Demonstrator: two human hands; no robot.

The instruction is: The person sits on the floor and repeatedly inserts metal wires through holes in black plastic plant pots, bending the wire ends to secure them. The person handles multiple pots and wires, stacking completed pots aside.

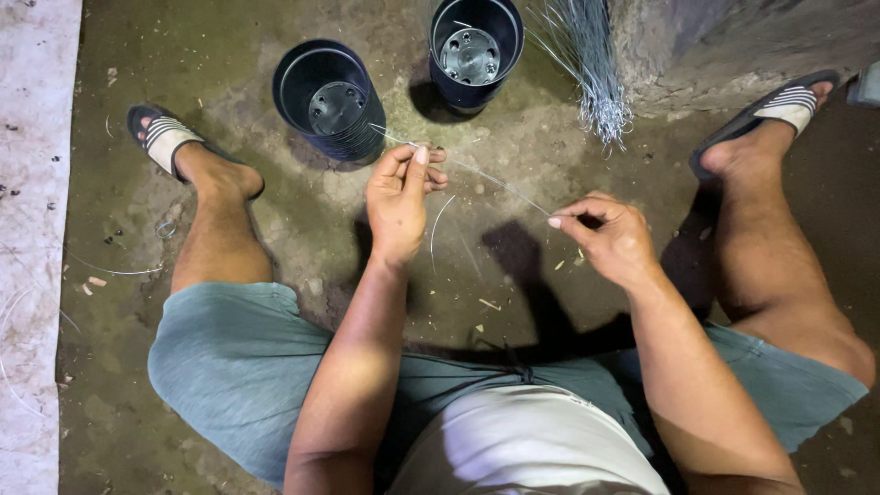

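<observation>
A thin silver wire (495, 180) stretches between my two hands above the dirt floor. My left hand (400, 197) pinches one end of it between thumb and fingers, just in front of a black plastic pot. My right hand (609, 235) pinches the other end, lower and to the right. A short curved piece of wire (438, 225) lies on the ground beneath the hands.
Two black plastic pots (330, 99) (475, 50) stand on the ground ahead. A bundle of silver wires (591, 69) leans at the upper right against a concrete block (733, 46). My sandalled feet (165, 139) (779, 115) are spread on either side. A pale sheet (32, 247) lies at left.
</observation>
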